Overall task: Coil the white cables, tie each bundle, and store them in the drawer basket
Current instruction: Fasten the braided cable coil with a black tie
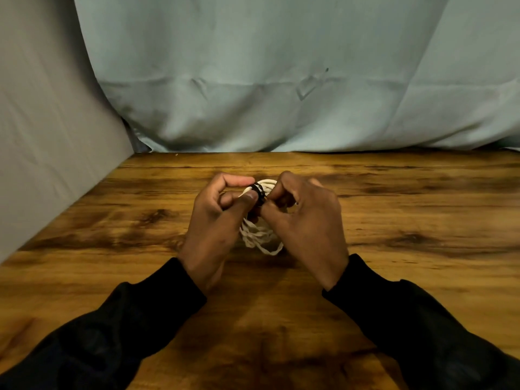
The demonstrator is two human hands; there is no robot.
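Observation:
A coiled white cable (260, 236) hangs between my two hands above the middle of the wooden table (422, 220). A black tie (259, 192) wraps the top of the coil. My left hand (216, 220) pinches the bundle at the tie with thumb and forefinger. On the other side of the same spot, my right hand (304, 220) pinches the black tie with curled fingers. The loops below the tie spread loosely, and both palms hide part of the coil. No drawer or basket is in view.
A pale blue cloth (281, 80) hangs behind the table's far edge, and a grey panel (42, 136) stands along the left side. Black sleeves cover both forearms.

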